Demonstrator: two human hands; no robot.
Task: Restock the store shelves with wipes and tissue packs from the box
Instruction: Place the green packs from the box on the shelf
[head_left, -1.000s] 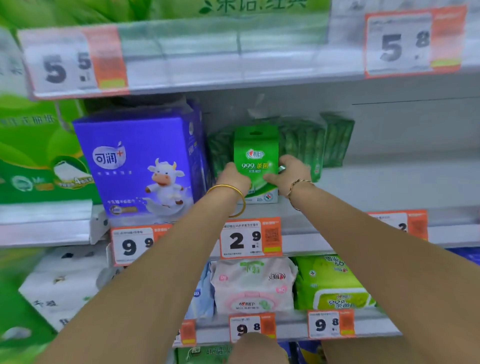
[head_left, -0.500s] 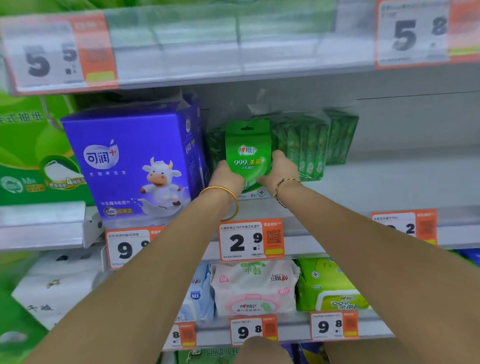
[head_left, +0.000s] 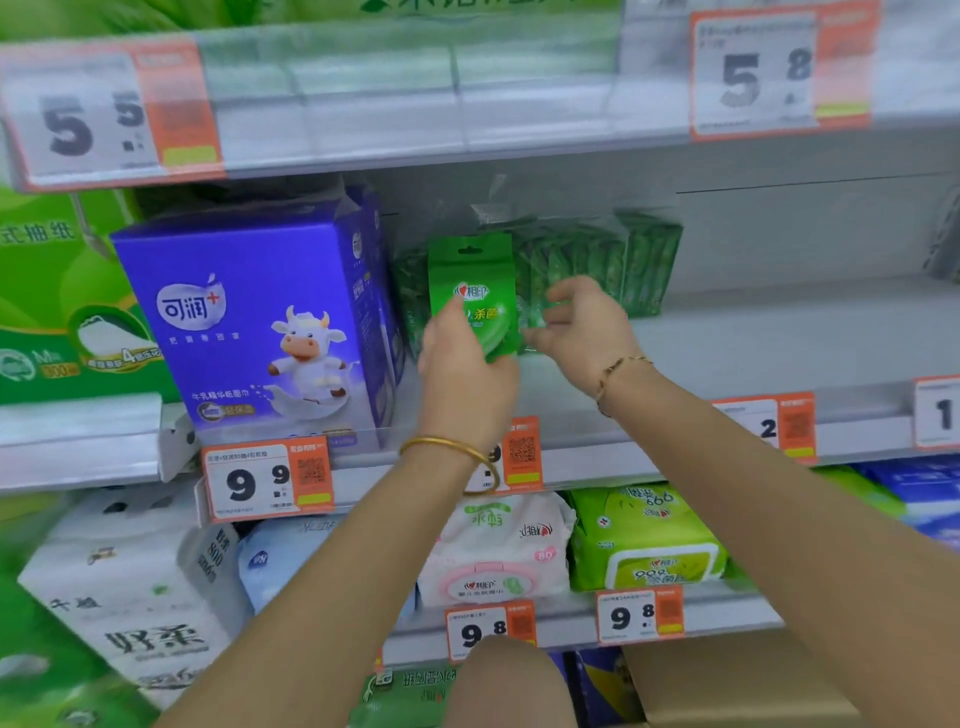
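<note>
Head view: left hand (head_left: 462, 364) grips the green wipes pack (head_left: 475, 280) by its lower half, centre frame, upright over the middle shelf (head_left: 779, 343). Right hand (head_left: 582, 332) is just beside it, fingers loosely curled, apart, holding nothing. Best seated upright, face forward, between the purple tissue box (head_left: 249, 322) and the bagged green packs (head_left: 623, 260). Cardboard box (head_left: 727, 686) at lower right.

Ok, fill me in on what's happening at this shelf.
A person is stocking the middle shelf. The left hand grips a small green wipes pack upright, in front of a row of similar green packs and just right of a purple tissue box. The right hand hovers beside the pack with loosely curled fingers, holding nothing. The left hand hides the pack's bottom, so I cannot tell if it is set down.
</note>
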